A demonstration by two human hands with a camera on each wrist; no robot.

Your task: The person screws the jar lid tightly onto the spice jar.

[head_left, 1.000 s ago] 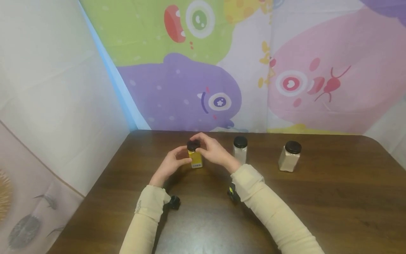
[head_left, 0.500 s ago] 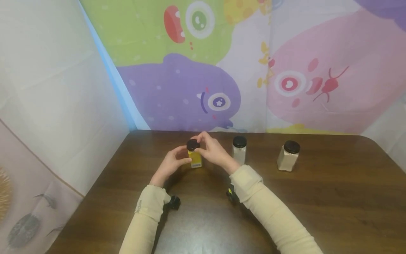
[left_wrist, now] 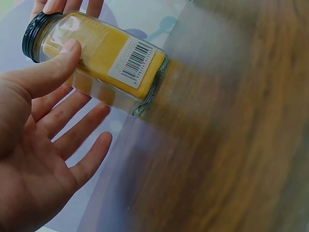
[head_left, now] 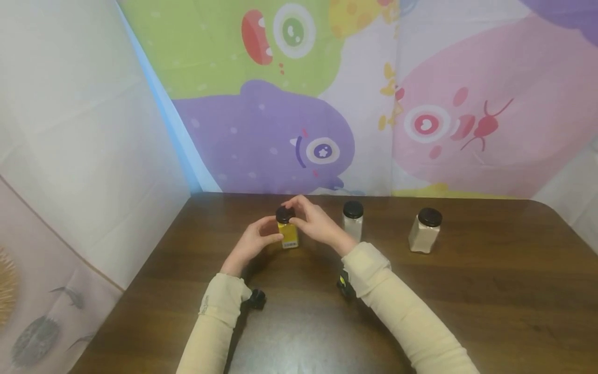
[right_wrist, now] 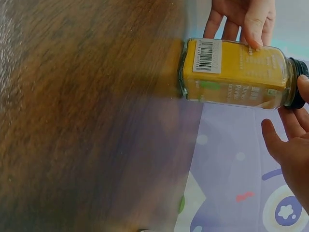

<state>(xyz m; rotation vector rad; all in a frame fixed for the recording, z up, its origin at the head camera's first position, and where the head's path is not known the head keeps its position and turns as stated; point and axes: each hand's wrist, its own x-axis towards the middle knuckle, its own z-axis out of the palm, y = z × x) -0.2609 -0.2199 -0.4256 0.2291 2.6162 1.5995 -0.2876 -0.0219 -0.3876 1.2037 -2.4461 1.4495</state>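
A square glass jar of yellow turmeric powder [head_left: 288, 235] stands upright on the table, a barcode label low on its side. Its black lid [head_left: 285, 214] is on. My left hand [head_left: 254, 238] holds the jar's body between thumb and fingers; in the left wrist view the thumb presses the glass [left_wrist: 104, 41] near the neck while the lower fingers spread away. From the right, my right hand [head_left: 317, 222] pinches the lid with thumb and fingertips. The right wrist view shows printed text on the jar [right_wrist: 231, 72] and my right fingers at the lid [right_wrist: 295, 83].
Two more glass jars with black lids and pale contents stand to the right: one jar [head_left: 353, 226] just behind my right wrist, the other jar [head_left: 424, 236] farther right. A cartoon-printed cloth [head_left: 261, 140] hangs along the back edge of the dark wooden table [head_left: 299, 322].
My right fingertips have shifted slightly on the lid, the index finger reaching a little farther left over it. My left hand and the jar stay nearly where they were.
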